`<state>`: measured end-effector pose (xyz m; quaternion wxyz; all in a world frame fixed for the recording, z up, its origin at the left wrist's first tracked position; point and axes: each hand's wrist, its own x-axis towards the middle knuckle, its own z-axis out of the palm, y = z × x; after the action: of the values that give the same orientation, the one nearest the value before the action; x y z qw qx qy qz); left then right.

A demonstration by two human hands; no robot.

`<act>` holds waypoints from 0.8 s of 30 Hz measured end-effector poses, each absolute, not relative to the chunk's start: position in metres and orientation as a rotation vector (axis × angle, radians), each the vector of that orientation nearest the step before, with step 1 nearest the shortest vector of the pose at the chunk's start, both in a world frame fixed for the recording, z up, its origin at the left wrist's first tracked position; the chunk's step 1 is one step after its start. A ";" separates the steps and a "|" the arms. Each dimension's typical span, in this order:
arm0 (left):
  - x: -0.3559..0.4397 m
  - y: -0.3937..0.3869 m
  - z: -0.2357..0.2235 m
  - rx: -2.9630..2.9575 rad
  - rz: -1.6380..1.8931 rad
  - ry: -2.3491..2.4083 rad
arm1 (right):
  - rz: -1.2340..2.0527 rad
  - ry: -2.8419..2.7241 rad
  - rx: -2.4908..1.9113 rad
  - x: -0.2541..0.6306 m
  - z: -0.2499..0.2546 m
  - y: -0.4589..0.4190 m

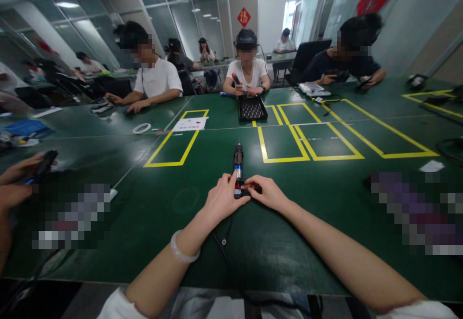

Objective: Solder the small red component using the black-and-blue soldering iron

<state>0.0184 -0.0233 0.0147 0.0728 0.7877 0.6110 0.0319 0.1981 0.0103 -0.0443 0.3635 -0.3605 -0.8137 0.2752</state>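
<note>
An electric screwdriver lies on the green table in front of me, its thin bit pointing away. Behind its black nose are a blue band and a silver motor section, with small red and black parts at the near end. My left hand is closed around the near part of its body from the left, a white bangle on that wrist. From the right, my right hand pinches at the red and black parts near the rear. What exactly those fingertips hold is too small to make out. A dark cable runs on the table below my hands.
Across the green table, a person sits behind a black tray of small pieces. Yellow tape rectangles mark the surface. A paper sheet and a white tape roll lie left. Another person's hands hold a dark tool at far left.
</note>
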 end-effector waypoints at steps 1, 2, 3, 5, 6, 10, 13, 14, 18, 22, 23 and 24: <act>0.020 -0.022 0.015 2.367 0.092 1.856 | 0.709 -2.089 -0.933 0.198 -0.044 0.010; 0.021 -0.021 0.016 2.371 0.083 1.883 | 0.715 -2.086 -0.937 0.198 -0.044 0.009; 0.023 -0.019 0.016 2.376 0.068 1.912 | 0.726 -2.083 -0.939 0.199 -0.044 0.009; 0.025 -0.017 0.016 2.384 0.033 1.969 | 0.767 -2.075 -0.933 0.199 -0.044 0.008; 0.025 -0.016 0.016 2.383 0.018 1.992 | 0.797 -2.073 -0.920 0.198 -0.044 0.007; 0.016 -0.018 0.018 2.367 -0.014 2.009 | 0.926 -2.056 -0.854 0.197 -0.042 0.005; 0.000 -0.025 0.021 2.374 -0.030 1.995 | 0.968 -2.035 -0.849 0.196 -0.042 0.005; -0.007 -0.028 0.022 2.375 -0.036 1.994 | 0.971 -2.029 -0.856 0.197 -0.041 0.005; -0.046 -0.046 0.024 2.320 -0.074 2.041 | 0.983 -2.024 -0.881 0.199 -0.041 0.007; -0.102 -0.066 0.021 2.206 -0.089 2.136 | 0.947 -2.060 -0.920 0.199 -0.041 0.007; -0.118 -0.071 0.020 2.182 -0.078 2.152 | 0.933 -2.068 -0.927 0.199 -0.042 0.007; -0.134 -0.076 0.018 2.159 -0.069 2.168 | 0.922 -2.076 -0.932 0.198 -0.042 0.007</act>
<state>-0.1343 -0.0762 0.0185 0.0406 0.7050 0.7077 -0.0225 0.1982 0.0073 -0.0419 0.3367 -0.3574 -0.7961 0.3537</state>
